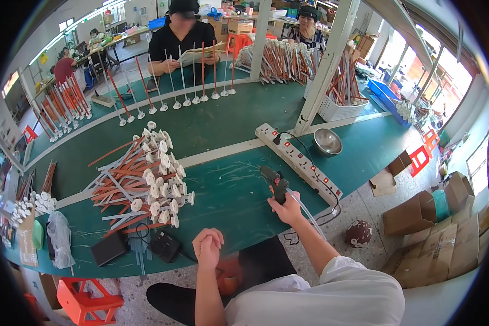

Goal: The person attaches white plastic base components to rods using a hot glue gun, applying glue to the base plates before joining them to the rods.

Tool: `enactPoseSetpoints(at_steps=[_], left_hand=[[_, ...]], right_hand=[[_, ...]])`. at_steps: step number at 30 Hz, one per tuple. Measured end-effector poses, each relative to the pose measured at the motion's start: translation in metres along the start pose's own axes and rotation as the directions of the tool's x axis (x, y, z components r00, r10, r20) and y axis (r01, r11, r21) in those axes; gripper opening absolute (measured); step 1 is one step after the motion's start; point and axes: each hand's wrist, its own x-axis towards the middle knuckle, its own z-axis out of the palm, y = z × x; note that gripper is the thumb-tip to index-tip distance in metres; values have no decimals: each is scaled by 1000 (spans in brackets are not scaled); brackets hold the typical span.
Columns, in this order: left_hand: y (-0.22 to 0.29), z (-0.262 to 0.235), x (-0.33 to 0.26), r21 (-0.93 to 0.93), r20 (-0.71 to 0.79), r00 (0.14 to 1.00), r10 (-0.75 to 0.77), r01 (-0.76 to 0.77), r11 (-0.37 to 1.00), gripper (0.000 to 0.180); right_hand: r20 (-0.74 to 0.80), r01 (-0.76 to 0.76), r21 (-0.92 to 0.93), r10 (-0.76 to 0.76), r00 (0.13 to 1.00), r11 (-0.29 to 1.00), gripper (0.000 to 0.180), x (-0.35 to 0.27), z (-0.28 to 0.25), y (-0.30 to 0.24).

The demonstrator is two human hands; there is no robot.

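Observation:
My right hand (288, 208) is wrapped round a black hot glue gun (280, 186) above the green table (228, 185). A clear glue stick (308, 213) trails from the back of the gun. At the table's near edge, my left hand (208, 245) is raised with its fingers curled in, and nothing shows in it. To its left lies a heap of red-brown and grey strips (126, 182) with white round caps (163, 187) at their right ends. A small black device (165, 245) and a dark flat box (110, 249) lie near the left hand.
Right of the glue gun runs a white power strip (301, 163) with cords, beside a metal bowl (328, 142). Capped strips stand upright in a row (194, 100) farther back. A post (327, 70) rises behind the bowl. Across the table a person (182, 43) holds paper.

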Motion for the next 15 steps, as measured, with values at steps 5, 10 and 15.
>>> enactPoseSetpoints(at_steps=[5, 10, 15], left_hand=[[-1, -2, 0, 12, -9, 1000, -2, 2, 1000, 20], [-2, -4, 0, -39, 14, 1000, 25, -24, 999, 21], [-7, 1, 3, -45, -1, 999, -39, 38, 998, 21]], right_hand=[[3, -10, 49, 10, 1000, 999, 32, 0, 0, 0], [12, -37, 266, 35, 999, 963, 41, -1, -1, 9], [67, -161, 504, 147, 987, 848, 40, -2, -19, 10]])
